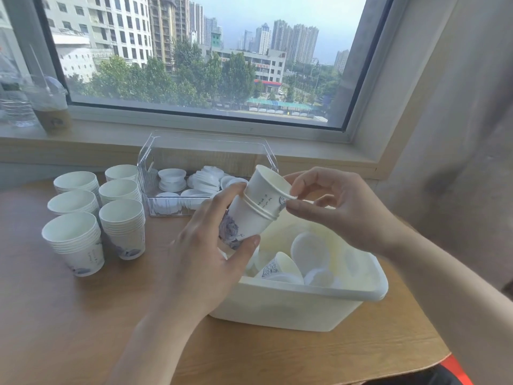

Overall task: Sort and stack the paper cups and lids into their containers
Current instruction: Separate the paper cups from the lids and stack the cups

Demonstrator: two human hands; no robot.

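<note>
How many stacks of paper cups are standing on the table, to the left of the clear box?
6, in two columns. Left column: back, middle, front. Right column: back, middle, front. None seems hidden.

Six stacks of paper cups (95,218) stand on the left of the wooden table, in two columns of three running near to far. One short nested stack of cups (256,207), held up at the centre, shows three rims. There are two containers: one clear bin (206,151) at the far centre and one white tub (305,304) at the near right. The lids (191,184) in the clear bin are too many and too overlapped to count. Two drink containers (33,104) stand on the far-left windowsill.
</note>
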